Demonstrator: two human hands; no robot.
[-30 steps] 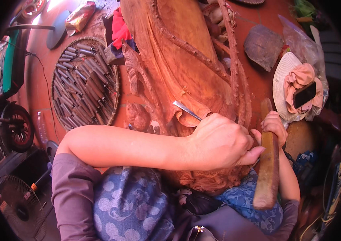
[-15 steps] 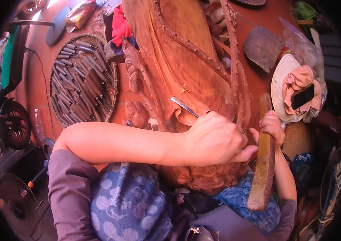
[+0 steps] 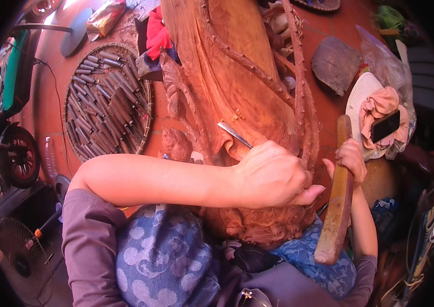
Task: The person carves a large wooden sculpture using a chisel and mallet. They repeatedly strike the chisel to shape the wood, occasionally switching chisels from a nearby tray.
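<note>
A large reddish-brown wood carving, with curling leaf and branch shapes, stretches away from my lap. My left hand is closed round a chisel; its metal blade sticks out to the upper left, its tip at the carved surface beside a curled fold. The fist hides the chisel's handle. On the right, my right hand grips a flat wooden mallet bar, held upright and apart from the chisel, its thumb raised. Small wood chips lie just beyond the blade tip.
A round woven tray full of chisels sits on the tiled floor at left. Further left are a fan and a plastic bottle. To the right lie a wood slab, a white hat and a phone.
The mallet and my right hand have shifted slightly up and to the right. My left hand keeps its hold on the chisel, and the whole view has moved a little.
</note>
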